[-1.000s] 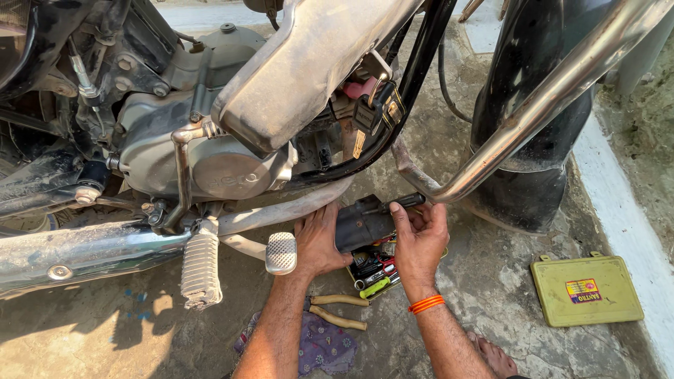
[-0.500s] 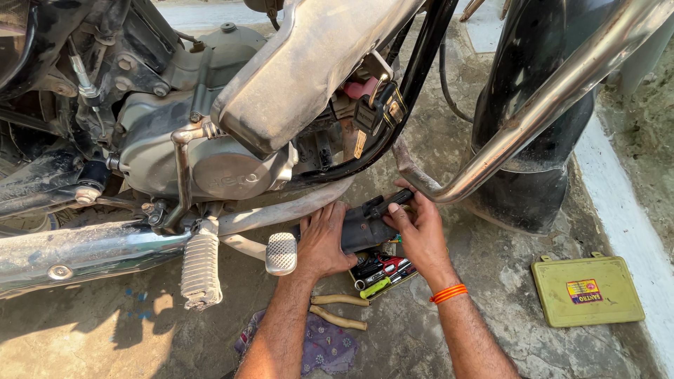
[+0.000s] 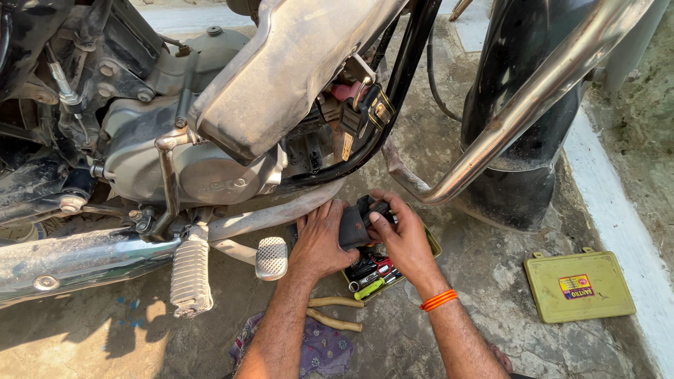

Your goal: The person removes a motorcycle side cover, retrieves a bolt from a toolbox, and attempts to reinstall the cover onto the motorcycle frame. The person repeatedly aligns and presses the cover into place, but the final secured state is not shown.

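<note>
Both hands [image 3: 361, 235] grip a blocky black plastic part [image 3: 354, 223] beneath the dusty motorcycle [image 3: 281, 77].

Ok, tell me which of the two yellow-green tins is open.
The open tin is the one directly beneath both hands, holding screwdrivers and tools. The other tin lies shut, alone to the right near the white kerb.

View: a single head-worn camera, no second view to share with.
Position: above and behind the forearms, crouched beside the motorcycle engine [image 3: 189, 147].
Facing: steeply down and forward, toward the concrete floor [image 3: 491, 281] under the frame.
Distance: close; the left hand [image 3: 319, 242] and right hand [image 3: 404, 238] sit at centre frame.
</note>
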